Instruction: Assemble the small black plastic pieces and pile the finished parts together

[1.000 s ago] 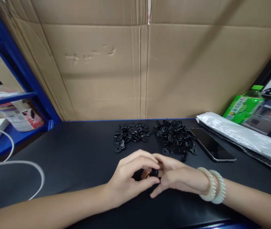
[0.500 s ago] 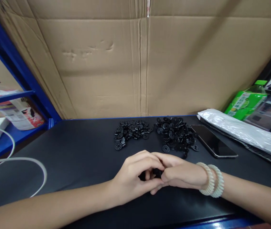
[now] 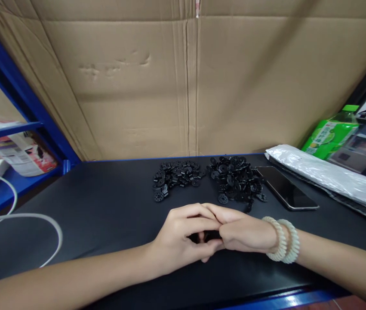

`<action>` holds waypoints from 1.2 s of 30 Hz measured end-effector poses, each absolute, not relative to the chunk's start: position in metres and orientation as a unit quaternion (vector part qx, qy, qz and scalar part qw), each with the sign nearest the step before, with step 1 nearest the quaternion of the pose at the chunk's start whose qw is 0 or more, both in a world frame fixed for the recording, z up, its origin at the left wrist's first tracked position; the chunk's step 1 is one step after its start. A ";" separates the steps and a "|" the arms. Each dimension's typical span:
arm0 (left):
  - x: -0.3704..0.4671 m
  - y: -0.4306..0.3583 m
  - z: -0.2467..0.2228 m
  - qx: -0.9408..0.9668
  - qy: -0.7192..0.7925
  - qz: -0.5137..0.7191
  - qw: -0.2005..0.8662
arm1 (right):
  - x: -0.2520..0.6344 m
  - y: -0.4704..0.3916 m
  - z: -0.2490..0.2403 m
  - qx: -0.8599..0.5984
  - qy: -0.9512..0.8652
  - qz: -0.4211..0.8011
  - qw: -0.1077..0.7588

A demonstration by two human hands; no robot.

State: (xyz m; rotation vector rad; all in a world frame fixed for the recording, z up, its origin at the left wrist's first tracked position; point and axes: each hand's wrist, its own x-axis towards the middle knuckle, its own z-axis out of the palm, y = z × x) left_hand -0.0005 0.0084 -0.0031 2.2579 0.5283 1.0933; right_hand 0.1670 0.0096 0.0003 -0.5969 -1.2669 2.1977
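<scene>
My left hand (image 3: 184, 237) and my right hand (image 3: 242, 233) meet low over the black table (image 3: 112, 215). Fingers of both are curled together around a small black plastic part (image 3: 213, 235), of which only a dark bit shows in the gap between them. Its exact shape is hidden. Just beyond my hands lie two heaps of black plastic pieces: a left heap (image 3: 178, 174) with many small pieces, and a right heap (image 3: 234, 176) with round, holed discs. Two coiled bands (image 3: 282, 240) circle my right wrist.
A phone (image 3: 287, 189) lies right of the heaps, beside a silvery wrapped package (image 3: 327, 174). Behind that leans a green-labelled bottle (image 3: 331, 133). Cardboard (image 3: 131, 86) walls the back. At left are a blue shelf (image 3: 24, 181) and a white cable (image 3: 49, 217).
My fingers have closed in a little further, so less of the black part shows between them. The whole view has shifted slightly; the heaps look the same.
</scene>
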 end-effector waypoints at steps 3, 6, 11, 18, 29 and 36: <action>0.000 0.008 -0.003 0.835 0.208 0.414 0.296 | 0.166 0.007 0.000 -0.228 -0.469 0.807 0.278; 0.000 0.009 -0.002 0.813 0.230 0.449 0.291 | 0.165 0.005 -0.001 -0.234 -0.477 0.792 0.300; -0.003 0.013 0.000 0.750 0.269 0.479 0.369 | 0.170 0.007 -0.001 -0.239 -0.509 0.769 0.305; -0.008 0.013 -0.004 0.742 0.250 0.520 0.341 | 0.178 0.004 0.009 -0.328 -0.776 0.435 0.317; -0.008 0.015 0.002 0.820 0.287 0.416 0.268 | 0.244 0.031 0.044 -0.412 -0.858 -0.088 0.292; -0.008 0.004 0.002 0.895 0.230 0.320 0.207 | 0.230 0.026 0.036 -0.345 -0.866 -0.014 0.361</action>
